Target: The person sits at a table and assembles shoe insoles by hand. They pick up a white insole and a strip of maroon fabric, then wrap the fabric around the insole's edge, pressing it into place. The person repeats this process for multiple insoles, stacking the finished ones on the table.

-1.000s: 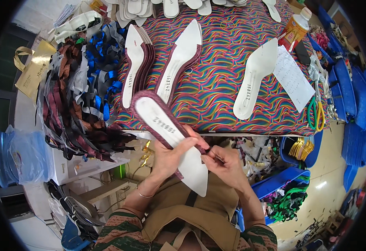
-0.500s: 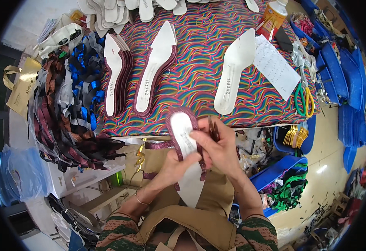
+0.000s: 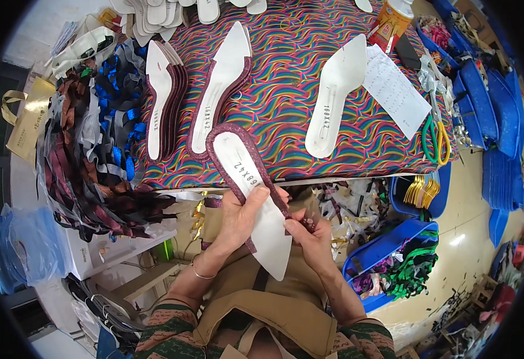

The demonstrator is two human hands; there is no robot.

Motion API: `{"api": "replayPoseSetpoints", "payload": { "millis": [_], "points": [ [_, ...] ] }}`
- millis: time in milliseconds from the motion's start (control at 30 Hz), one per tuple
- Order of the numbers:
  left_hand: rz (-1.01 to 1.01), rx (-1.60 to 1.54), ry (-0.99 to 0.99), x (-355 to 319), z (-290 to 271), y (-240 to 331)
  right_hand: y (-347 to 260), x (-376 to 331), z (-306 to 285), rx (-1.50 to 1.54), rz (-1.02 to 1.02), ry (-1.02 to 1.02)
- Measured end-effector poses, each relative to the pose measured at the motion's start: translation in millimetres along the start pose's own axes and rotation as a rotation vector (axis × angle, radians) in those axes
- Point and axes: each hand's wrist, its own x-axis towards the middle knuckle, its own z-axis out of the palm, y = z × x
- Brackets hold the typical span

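A white shoe insole point(image 3: 271, 239) with glittery maroon edging hangs tilted over my lap, its rounded heel up and its pointed toe down. My left hand point(image 3: 238, 221) is closed round its middle, thumb flat on the white face. At the right edge, above the toe, my right hand point(image 3: 312, 239) pinches the end of the maroon edging point(image 3: 286, 225). A dark brown slim object, mostly hidden, is also tucked in that hand. On the table ahead lie a stack of maroon-edged insoles point(image 3: 165, 102), a second such stack point(image 3: 221, 90) and a plain white insole point(image 3: 329, 107).
A table with a rainbow-patterned cover point(image 3: 274, 107) stands ahead. Strips in several colours point(image 3: 88, 161) hang at its left. At the right are a paper sheet point(image 3: 397, 90), scissors point(image 3: 435, 140), a bottle point(image 3: 392, 24) and blue bins point(image 3: 358, 257) holding strips.
The insole has turned, its heel swinging up and left over the table edge. My right hand has moved down from the insole's middle to the edging near the toe.
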Motion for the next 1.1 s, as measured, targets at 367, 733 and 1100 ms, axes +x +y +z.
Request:
{"api": "replayPoseSetpoints", "payload": {
  "millis": [367,733,1100],
  "points": [
    [-0.108,0.197,-0.231,6,-1,15,-42,16,-29,-0.503,-0.251,-0.168],
    [-0.204,0.695,-0.658,3,3,11,-103,52,-36,-0.554,-0.770,-0.187],
    [-0.135,0.636,-0.667,9,22,1,-61,52,-39,0.233,-0.364,-0.014]
  ]
}}
